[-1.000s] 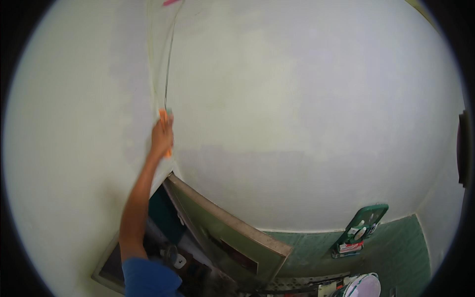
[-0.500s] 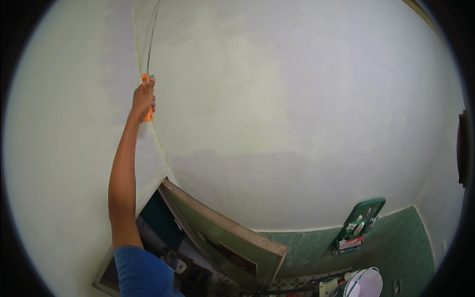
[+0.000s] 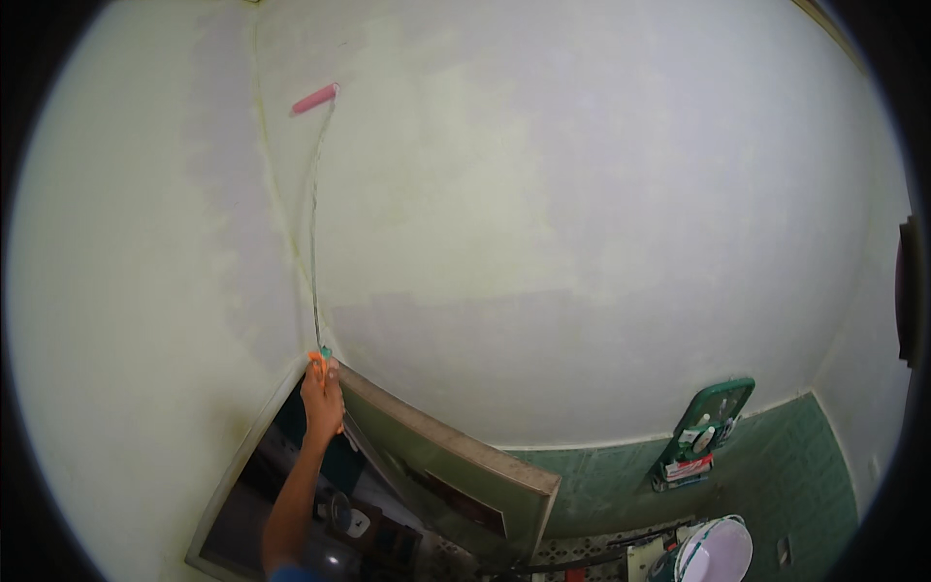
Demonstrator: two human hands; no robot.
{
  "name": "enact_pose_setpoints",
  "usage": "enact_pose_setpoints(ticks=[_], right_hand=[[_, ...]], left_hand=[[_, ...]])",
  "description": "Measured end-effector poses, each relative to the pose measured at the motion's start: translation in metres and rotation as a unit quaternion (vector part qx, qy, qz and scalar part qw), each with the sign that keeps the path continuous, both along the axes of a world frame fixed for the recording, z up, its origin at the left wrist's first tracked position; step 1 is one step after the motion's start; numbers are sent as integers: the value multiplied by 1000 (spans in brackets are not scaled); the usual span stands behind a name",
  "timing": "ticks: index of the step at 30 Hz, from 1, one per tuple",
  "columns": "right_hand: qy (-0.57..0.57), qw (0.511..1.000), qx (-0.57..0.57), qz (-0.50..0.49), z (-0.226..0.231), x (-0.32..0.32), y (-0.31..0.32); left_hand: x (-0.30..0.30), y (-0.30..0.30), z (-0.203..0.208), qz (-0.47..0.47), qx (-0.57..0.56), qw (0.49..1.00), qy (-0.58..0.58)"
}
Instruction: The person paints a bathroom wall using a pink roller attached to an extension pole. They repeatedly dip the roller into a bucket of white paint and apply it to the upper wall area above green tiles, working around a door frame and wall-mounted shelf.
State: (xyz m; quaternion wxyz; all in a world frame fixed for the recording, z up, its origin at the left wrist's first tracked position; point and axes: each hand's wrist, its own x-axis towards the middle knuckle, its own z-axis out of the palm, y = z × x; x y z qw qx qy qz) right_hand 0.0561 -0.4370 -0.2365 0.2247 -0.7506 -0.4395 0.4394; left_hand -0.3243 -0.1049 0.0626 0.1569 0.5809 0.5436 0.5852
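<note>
My left hand is closed around the orange handle of a paint roller, beside the top corner of the door frame. From the handle a long thin metal rod rises to the pink roller sleeve, which lies against the pale wall just right of the room's corner. Fresh-looking lilac patches and yellowish-white areas cover this wall, with a lilac band on the left wall along the corner. My left arm reaches up from the lower edge. My right hand is out of view.
Below the hand, a greenish door stands ajar in its frame. A green mirror shelf with toiletries hangs above green tiles. A white bucket stands at the lower right. A dark object is at the right wall.
My left hand has come down with the roller from high along the corner to the door frame's top. The pink sleeve, formerly out of view above, now shows.
</note>
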Motion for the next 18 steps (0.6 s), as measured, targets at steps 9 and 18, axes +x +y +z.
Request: enact_pose_setpoints(ticks=[9, 18], right_hand=[[42, 999, -6, -11, -7, 0, 3], [8, 1000, -15, 8, 5, 2, -5]], left_hand=[[32, -14, -40, -2, 19, 1000, 18], [90, 13, 8, -24, 138, 978, 155]])
